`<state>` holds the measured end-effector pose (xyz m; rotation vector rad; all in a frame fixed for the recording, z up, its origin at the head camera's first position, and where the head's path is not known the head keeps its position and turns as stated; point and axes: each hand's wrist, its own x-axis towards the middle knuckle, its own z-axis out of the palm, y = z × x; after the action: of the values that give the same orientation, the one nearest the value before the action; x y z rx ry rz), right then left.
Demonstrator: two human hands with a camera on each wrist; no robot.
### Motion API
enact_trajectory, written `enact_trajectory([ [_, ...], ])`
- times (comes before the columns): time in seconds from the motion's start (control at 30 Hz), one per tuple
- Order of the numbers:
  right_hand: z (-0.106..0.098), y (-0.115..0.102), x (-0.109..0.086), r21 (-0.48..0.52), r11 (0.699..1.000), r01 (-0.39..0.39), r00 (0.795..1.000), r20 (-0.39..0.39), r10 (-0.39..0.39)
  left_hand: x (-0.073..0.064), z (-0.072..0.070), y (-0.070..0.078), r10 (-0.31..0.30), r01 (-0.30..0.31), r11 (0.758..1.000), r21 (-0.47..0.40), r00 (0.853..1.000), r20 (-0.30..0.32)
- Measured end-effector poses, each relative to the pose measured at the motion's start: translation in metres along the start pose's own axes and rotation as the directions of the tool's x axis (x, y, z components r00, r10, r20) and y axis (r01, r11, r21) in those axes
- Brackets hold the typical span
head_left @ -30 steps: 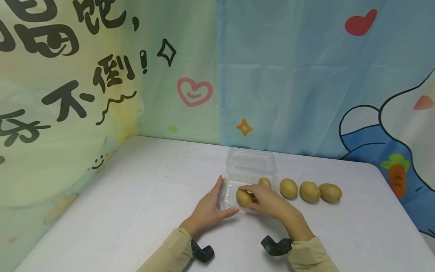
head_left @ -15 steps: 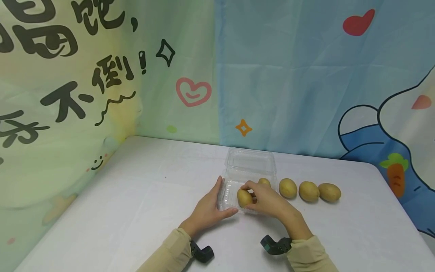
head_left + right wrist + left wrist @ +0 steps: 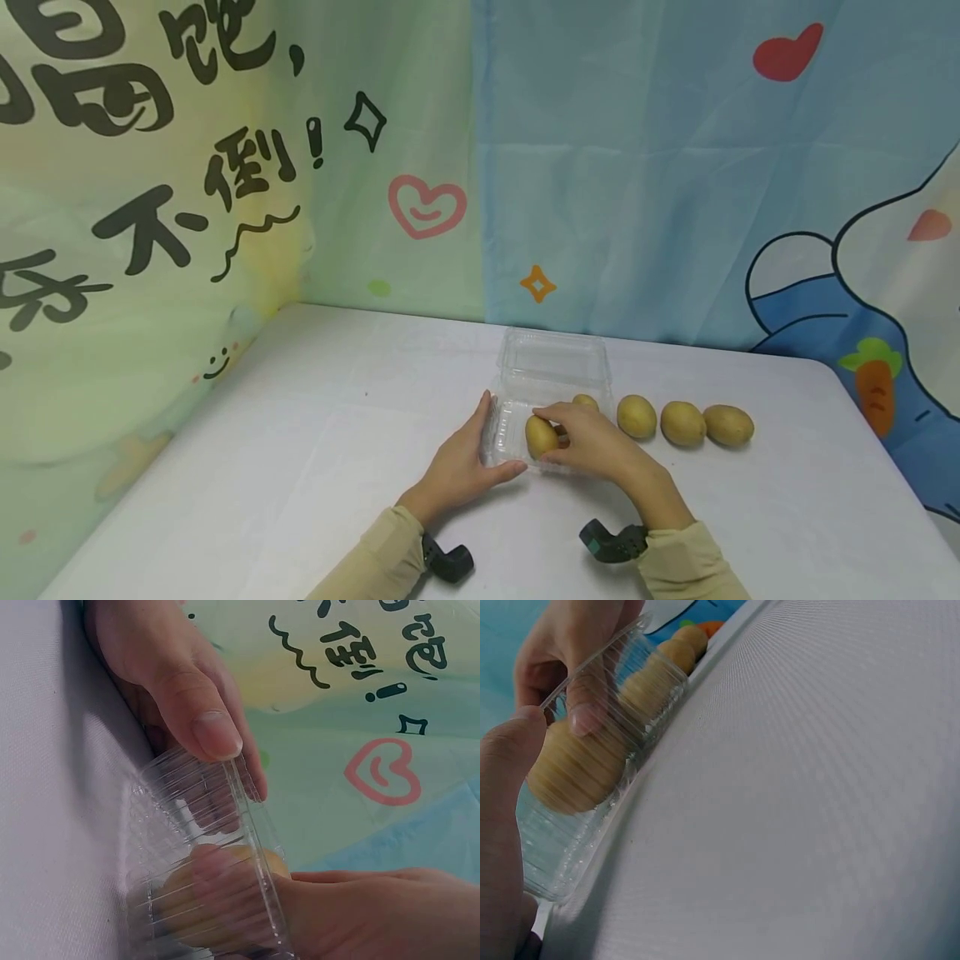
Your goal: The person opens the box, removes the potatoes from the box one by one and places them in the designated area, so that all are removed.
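A clear plastic clamshell container (image 3: 508,427) lies on the table, its lid (image 3: 553,357) folded back away from me. My left hand (image 3: 459,465) holds its near left corner, fingers along the left side and thumb at the front; the right wrist view shows the thumb (image 3: 217,733) over the rim. My right hand (image 3: 596,442) grips a yellow-brown potato (image 3: 540,437) in the base, thumb in front and fingers behind. Through the clear wall, the left wrist view shows that potato (image 3: 577,769) under the thumb. Another potato (image 3: 585,402) sits behind, partly hidden by the right hand.
Right of the container, three more potatoes stand in a row: one nearest (image 3: 636,417), one in the middle (image 3: 683,423) and one outermost (image 3: 729,426). A white cloth covers the table (image 3: 300,467). Printed curtains (image 3: 645,183) hang behind and at the left.
The gripped potato has shifted slightly to the right inside the base, and the right fingers have moved a little with it. The left hand and the container stay in place.
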<state>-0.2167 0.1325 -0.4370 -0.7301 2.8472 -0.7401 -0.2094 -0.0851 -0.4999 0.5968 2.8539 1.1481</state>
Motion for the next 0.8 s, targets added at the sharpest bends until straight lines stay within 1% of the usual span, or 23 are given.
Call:
enact_trajectory([
  [0.2, -0.004, -0.002, -0.002, 0.018, 1.0, -0.001, 1.0, -0.01, 0.001, -0.001, -0.001, 0.001, 0.006, -0.006, 1.0, -0.011, 1.0, 0.007],
  [0.47, -0.008, -0.002, -0.004, 0.029, 0.998, -0.064, 0.998, -0.011, 0.064, -0.001, -0.002, 0.002, -0.003, 0.003, 1.0, -0.01, 1.0, 0.005],
  [0.8, -0.014, 0.002, -0.005, 0.085, 0.996, -0.031, 0.999, -0.019, 0.033, -0.001, -0.002, 0.003, -0.007, 0.007, 1.0, -0.01, 1.0, 0.006],
])
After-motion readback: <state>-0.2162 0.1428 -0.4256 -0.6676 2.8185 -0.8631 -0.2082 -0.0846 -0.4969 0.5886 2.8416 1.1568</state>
